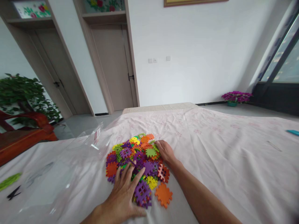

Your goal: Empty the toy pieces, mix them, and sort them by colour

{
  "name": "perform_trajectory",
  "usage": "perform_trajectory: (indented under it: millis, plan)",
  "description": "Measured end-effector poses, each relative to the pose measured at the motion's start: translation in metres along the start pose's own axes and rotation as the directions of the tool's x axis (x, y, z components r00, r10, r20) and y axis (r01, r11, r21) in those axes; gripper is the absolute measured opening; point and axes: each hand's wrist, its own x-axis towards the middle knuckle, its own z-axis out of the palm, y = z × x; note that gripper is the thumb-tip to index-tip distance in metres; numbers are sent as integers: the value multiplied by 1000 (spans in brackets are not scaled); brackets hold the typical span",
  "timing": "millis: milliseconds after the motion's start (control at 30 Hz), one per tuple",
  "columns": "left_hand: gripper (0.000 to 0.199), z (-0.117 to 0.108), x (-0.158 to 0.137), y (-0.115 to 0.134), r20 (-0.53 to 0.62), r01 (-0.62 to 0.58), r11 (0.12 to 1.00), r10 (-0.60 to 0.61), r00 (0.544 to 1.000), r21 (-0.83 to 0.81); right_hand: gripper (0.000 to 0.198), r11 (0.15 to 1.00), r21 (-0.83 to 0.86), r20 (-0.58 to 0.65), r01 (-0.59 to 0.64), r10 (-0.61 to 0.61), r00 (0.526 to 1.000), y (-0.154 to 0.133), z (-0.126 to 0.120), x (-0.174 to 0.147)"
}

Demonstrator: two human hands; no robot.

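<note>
A heap of colourful plastic interlocking building pieces lies on the cloth in front of me. Most are notched squares in purple, orange and green, some with window-like grids; a few are yellow discs. My left hand is open over the near left side, its spread fingers resting on purple pieces. My right hand is cupped against the far right edge beside a light green square. Its fingers stretch along the heap and are partly hidden. Nearest me on the right lies an orange square.
Clear plastic packaging spreads over the cloth at left, with a green piece and a black item beyond it. The pale flowered cloth extends rightward. A blue object sits at the right edge.
</note>
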Motion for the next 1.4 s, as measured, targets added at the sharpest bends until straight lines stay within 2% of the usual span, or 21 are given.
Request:
perform_trajectory:
  millis: [67, 133, 267, 367, 467, 567, 633, 733, 833, 900, 967, 1033, 1133, 1200, 1333, 1400]
  plan:
    - [103, 12, 3, -6, -163, -27, 997, 38, 986, 67, 59, 1000, 10, 6, 9, -9, 1000, 0, 0, 0]
    - [94, 17, 12, -11, -287, -67, 990, 100, 953, 122, 59, 1000, 26, 2, 3, -3, 1000, 1, 1, 0]
    - [89, 5, 40, -18, -393, -172, 966, 236, 889, 190, 58, 997, 74, -8, -33, 34, 999, 2, 2, 0]
    - [78, -9, 63, -20, -434, -213, 951, 294, 852, 225, 58, 987, 140, -22, -77, 81, 996, 5, 2, 0]
    - [67, -20, 80, -19, -482, -113, 967, 214, 849, 230, 58, 961, 243, -56, -135, 152, 987, 11, 2, 0]
    - [78, -24, 84, -5, -526, 24, 983, 76, 847, 181, 60, 924, 350, -116, -154, 206, 972, 16, 1, 1]
    - [83, -25, 77, 14, -521, -10, 985, 99, 848, 171, 62, 903, 403, -149, -151, 228, 962, 18, -1, 2]
    - [81, -20, 57, 50, -449, -235, 960, 278, 849, 149, 65, 883, 450, -175, -138, 238, 955, 17, -4, 1]
    - [61, -8, 42, 81, -276, -463, 883, 465, 842, 76, 65, 881, 460, -152, -111, 201, 968, 13, -6, 1]
    - [60, 2, 41, 90, -213, -511, 858, 510, 833, 57, 64, 881, 462, -85, -105, 162, 983, 10, -7, 0]
    - [58, 9, 47, 91, -226, -494, 864, 503, 834, 96, 63, 880, 462, -23, -110, 136, 990, 8, -8, -1]
    - [47, 12, 57, 84, -286, -455, 872, 490, 824, 182, 60, 882, 462, 1, -99, 111, 994, 6, -9, -2]
    - [28, 8, 72, 67, -380, -375, 870, 480, 790, 320, 57, 876, 475, 8, -87, 94, 996, 4, -10, -3]
    - [19, 2, 79, 53, -427, -307, 880, 450, 785, 362, 55, 868, 488, 21, -88, 89, 996, 2, -10, -3]
    - [14, -11, 84, 22, -518, -163, 931, 321, 793, 328, 54, 835, 548, 28, -58, 51, 998, -4, -11, -7]
    - [19, -18, 84, 7, -595, -71, 963, 218, 774, 262, 53, 820, 571, 13, -36, 35, 999, -5, -11, -8]
